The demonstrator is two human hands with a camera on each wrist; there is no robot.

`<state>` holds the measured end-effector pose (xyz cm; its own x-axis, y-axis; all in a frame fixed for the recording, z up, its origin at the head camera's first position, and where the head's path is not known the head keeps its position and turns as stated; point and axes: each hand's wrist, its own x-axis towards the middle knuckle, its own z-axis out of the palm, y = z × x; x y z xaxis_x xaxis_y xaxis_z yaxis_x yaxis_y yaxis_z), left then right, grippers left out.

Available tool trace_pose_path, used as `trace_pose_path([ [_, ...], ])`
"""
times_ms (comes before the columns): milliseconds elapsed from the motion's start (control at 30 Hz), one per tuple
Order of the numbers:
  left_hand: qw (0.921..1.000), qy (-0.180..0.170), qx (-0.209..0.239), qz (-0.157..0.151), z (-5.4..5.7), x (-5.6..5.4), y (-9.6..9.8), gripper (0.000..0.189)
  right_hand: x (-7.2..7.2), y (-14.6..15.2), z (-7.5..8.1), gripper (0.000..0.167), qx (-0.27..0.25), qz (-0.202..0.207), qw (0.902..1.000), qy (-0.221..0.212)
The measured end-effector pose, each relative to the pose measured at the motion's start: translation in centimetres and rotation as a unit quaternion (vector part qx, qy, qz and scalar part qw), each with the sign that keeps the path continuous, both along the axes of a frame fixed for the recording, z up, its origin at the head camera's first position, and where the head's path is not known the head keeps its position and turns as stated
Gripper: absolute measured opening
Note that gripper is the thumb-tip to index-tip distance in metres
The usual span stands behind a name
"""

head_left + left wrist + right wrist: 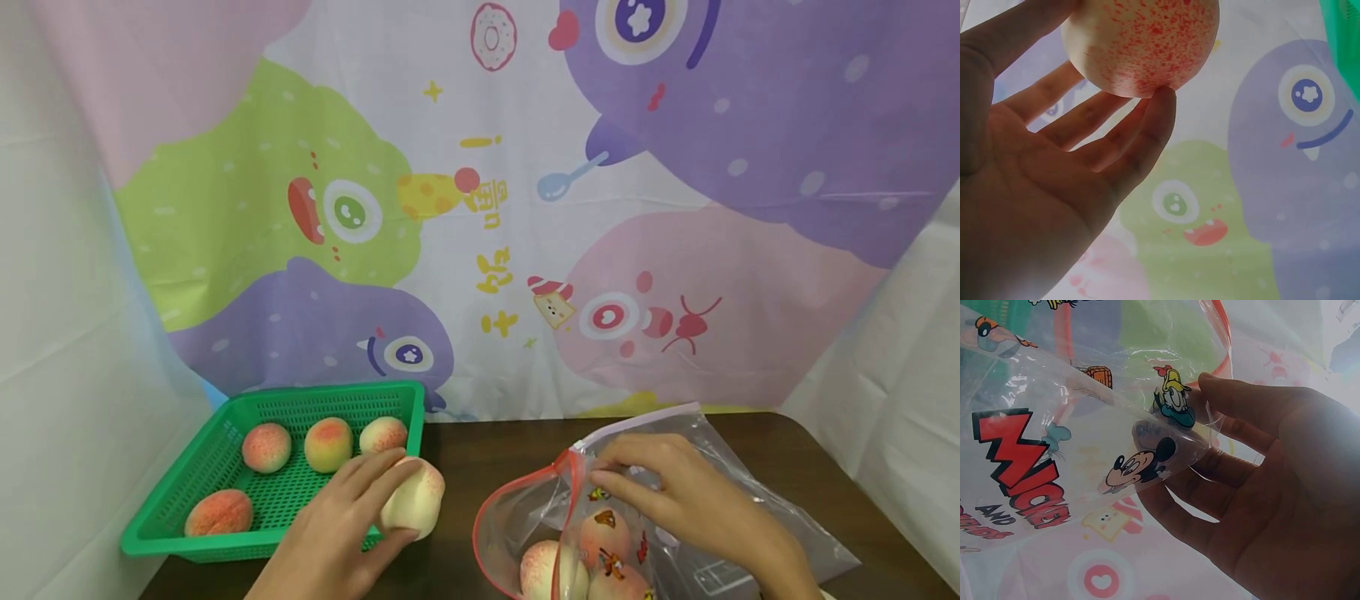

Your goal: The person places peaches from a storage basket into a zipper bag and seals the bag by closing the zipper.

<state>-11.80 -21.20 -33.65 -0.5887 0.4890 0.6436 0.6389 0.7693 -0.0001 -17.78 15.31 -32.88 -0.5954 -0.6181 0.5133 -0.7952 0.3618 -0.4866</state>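
Observation:
In the head view my left hand point(341, 521) grips a pale, red-speckled peach point(416, 500) between thumb and fingers, just past the right edge of the green basket point(168, 500). The left wrist view shows fingertips against the lower side of that peach point(1141, 44). My right hand point(675, 492) pinches the rim of a clear zip bag point(517, 492) with a red edge, its mouth spread toward the left. Inside the bag lie several peaches point(603, 533). Cartoon prints cover the bag point(1085, 462) in the right wrist view, with thumb and fingers of the right hand point(1254, 456) around its edge.
Several peaches lie in the basket, among them a yellow-red one point(328, 445) at the back and a redder one point(219, 512) at the front. A dark brown table point(465, 450) carries everything. Behind it hangs a cartoon-printed cloth point(450, 350).

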Motion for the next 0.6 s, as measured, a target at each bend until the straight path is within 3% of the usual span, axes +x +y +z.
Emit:
trace_pose_path([
  [367, 0.9996, -0.024, 0.012, -0.009, 0.3, 0.8, 1.1, 0.082, 0.1, 0.0, 0.0, 0.012, 0.001, -0.002, 0.9999, -0.010],
  [600, 0.9995, -0.002, 0.011, -0.030, 0.2, 0.9, 1.7, 0.060, 0.1, -0.2, 0.0, 0.012, -0.001, 0.004, 1.0000, 0.003],
])
